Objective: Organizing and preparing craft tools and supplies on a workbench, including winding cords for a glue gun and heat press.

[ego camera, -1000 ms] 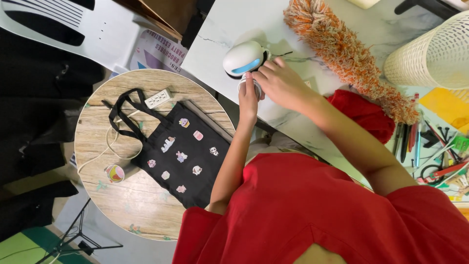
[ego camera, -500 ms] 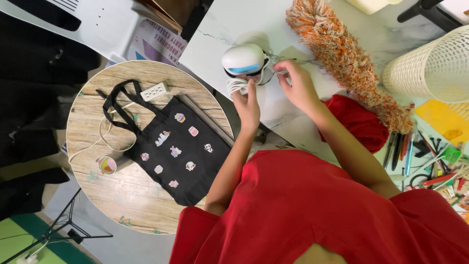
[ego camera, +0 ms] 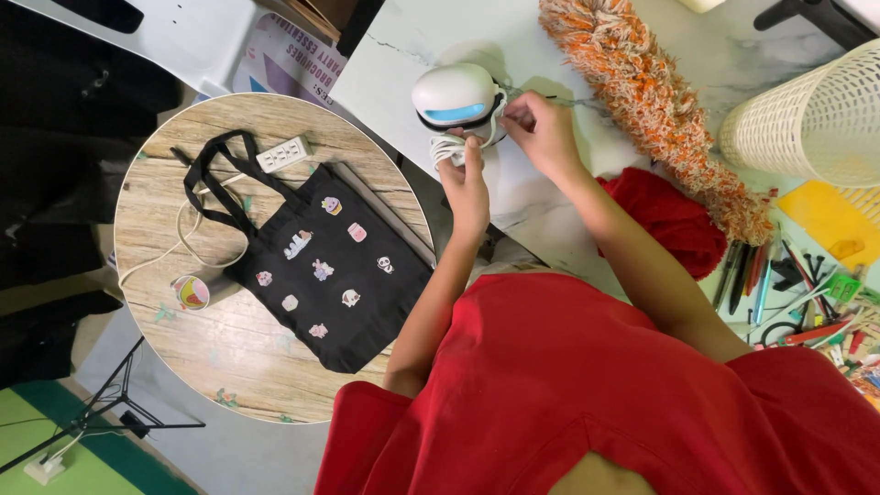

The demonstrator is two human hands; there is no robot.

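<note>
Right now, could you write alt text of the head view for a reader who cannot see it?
A person in red holds a bundled white cord with the left hand and right hand beside a small white and blue device on a marble table. To the left, a black tote bag with patches lies on a round wooden table.

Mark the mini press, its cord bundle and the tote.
mini press [ego camera: 456, 94], head view, top of its white shell
cord bundle [ego camera: 447, 148], head view, white coils by the left hand
tote [ego camera: 321, 266], head view, middle of the black panel
</note>
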